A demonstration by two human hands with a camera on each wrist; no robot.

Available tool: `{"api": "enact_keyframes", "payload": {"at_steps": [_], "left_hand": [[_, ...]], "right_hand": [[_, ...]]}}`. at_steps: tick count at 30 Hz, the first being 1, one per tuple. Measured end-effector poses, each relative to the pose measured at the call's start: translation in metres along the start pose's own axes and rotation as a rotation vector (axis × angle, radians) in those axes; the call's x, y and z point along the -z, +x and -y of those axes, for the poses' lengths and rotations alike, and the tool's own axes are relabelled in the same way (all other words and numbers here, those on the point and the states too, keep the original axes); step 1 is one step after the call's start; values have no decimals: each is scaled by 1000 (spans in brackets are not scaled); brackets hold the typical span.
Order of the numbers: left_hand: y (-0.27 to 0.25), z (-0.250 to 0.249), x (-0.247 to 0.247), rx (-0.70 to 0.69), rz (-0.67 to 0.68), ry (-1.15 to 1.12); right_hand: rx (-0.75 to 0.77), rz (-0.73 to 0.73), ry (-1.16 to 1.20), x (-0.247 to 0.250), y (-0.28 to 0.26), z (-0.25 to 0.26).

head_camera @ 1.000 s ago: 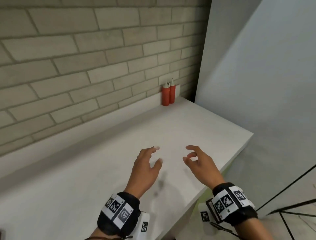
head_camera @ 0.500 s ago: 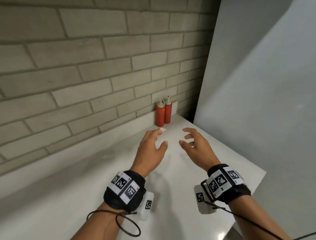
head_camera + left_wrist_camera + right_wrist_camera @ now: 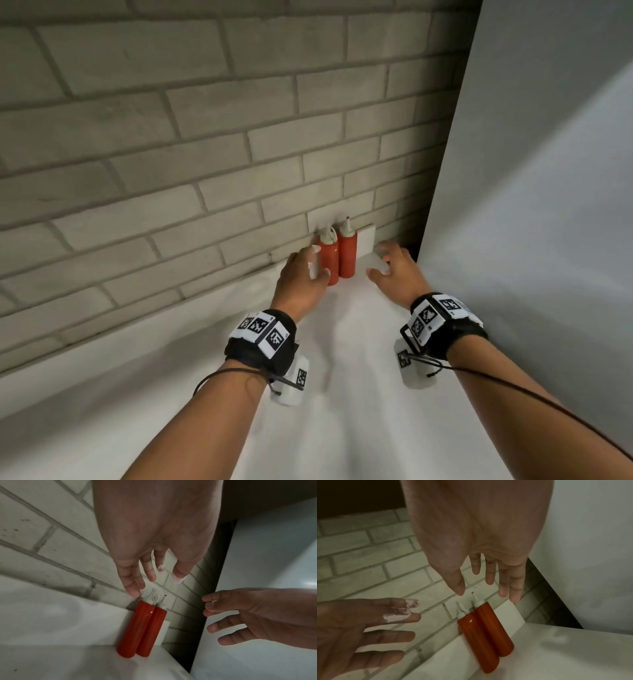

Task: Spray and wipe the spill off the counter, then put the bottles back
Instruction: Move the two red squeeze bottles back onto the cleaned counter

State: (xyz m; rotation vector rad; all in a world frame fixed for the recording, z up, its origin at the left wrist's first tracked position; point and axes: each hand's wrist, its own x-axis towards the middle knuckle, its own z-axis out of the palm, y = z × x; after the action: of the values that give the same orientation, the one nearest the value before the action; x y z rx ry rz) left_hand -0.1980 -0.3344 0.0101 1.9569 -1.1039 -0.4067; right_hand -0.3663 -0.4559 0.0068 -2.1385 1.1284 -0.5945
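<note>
**Q:** Both hands have reached forward since a second ago? Where are they?

**A:** Yes, from mid-worktop to the back corner. The left hand (image 3: 301,274) hangs just beside the left squeeze bottle (image 3: 329,258), fingers spread and gripping nothing. The right hand (image 3: 394,270), equally open and empty, hangs near the right squeeze bottle (image 3: 347,251). Neither grip looks closed on a bottle; contact on the left is hard to tell.

**Q:** How many bottles?

**A:** Two red ones with pale nozzles, upright, touching each other, against the brick wall (image 3: 205,137) on the white worktop (image 3: 342,394).

**Q:** How might they handle?

**A:** Probably light, soft-walled plastic, smooth. Hold mid-body, gently, since squeezing could push sauce out. White residue marks the left fingertips (image 3: 410,603), which may be slippery.
</note>
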Motion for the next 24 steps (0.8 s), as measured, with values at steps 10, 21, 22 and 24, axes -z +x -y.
{"api": "enact_keyframes", "payload": {"at_steps": [10, 21, 22, 24], "left_hand": [[81, 0, -56, 204, -76, 101], [139, 9, -88, 245, -84, 155], [142, 9, -90, 256, -95, 160], [146, 11, -94, 282, -120, 158]], "right_hand": [[-26, 200, 31, -17, 115, -50], [31, 360, 130, -36, 172, -40], [18, 361, 146, -42, 179, -43], [28, 377, 179, -65, 201, -61]]}}
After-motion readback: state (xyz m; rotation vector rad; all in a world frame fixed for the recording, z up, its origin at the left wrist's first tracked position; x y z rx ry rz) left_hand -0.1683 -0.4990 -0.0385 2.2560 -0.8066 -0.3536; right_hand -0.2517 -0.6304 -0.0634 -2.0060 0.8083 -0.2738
